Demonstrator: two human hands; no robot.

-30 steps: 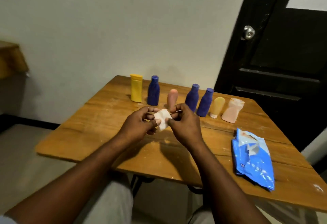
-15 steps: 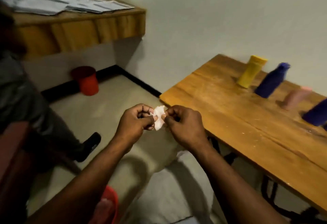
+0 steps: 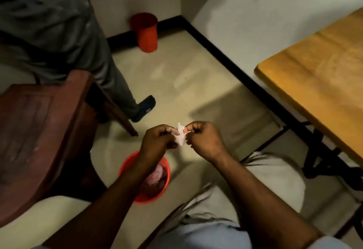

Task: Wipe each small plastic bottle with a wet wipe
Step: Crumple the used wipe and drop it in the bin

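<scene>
Floor [image 3: 186, 75]: pale tile, fills most of the view, black skirting along the wall.
Table [image 3: 318, 62]: wood top, black metal legs, far right. Only one end of it shows.
Chair [image 3: 39, 134]: dark red-brown, left side.
Second person [image 3: 59, 32]: grey trousers, dark shoe [image 3: 145, 107], standing behind the chair, upper left.
Wearer's legs [image 3: 275, 180]: light trousers, bottom of view, between chair and table.
Red bin [image 3: 146, 32]: upright on the floor against the far wall, near the corner.
Red bucket [image 3: 155, 197]: on the floor under the left forearm, just beside the chair. Crumpled pinkish stuff [image 3: 157, 176] inside, too blurred to identify.
Left hand [image 3: 157, 142] and right hand [image 3: 204, 142]: held out over the floor, knuckles up, close together, well clear of the table.
Wet wipe [image 3: 180, 138]: small, white, crumpled, between the two hands. Each grip is grasping it, pinched with fingertips from opposite sides; one corner sticks up between them. It hangs over bare floor, just past the bucket's far rim.
</scene>
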